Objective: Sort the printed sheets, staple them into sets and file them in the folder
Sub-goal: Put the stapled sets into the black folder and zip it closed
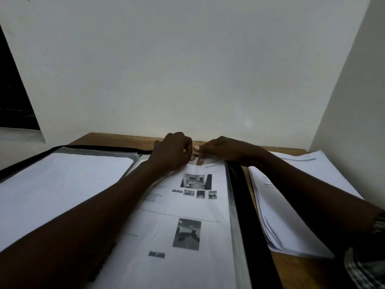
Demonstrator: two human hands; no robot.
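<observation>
Head view, the only one.

Both hands sit at the far top edge of the folder's [245,207] right-hand page, almost touching each other. Left hand [173,151]: fingers [187,142] curled tight, tips pinching the top edge of the printed sheet [187,211]. Right hand [220,150]: thumb and forefinger closed narrow on the lip of the clear sleeve [230,195]; one fingertip seems to show through the plastic. Can't say for sure where sheet ends and sleeve begins under the fingers.

Key relation: the sheet runs from the fingers straight back toward the person, long axis along the forearms, top edge right at the fingertips. It looks nearly seated in the sleeve. My read: filing step, last bit of the insert. Both hands are equally near. The next push would be along that long axis, the right hand holding the mouth open.

Right of the right-hand fingers and nearer the person: a stack of loose sheets [291,215], fanned, beyond the folder's black edge, partly under the right forearm. Probably still to be filed. Left of the left-hand fingers: the folder's other page with a plain white sheet [62,184] in it. No stapler in view.

Surface: wooden bench [116,139], only a strip showing just beyond the fingers. Room: blank white wall [187,69] straight behind, dark window [12,97] far left. Light is dim.
</observation>
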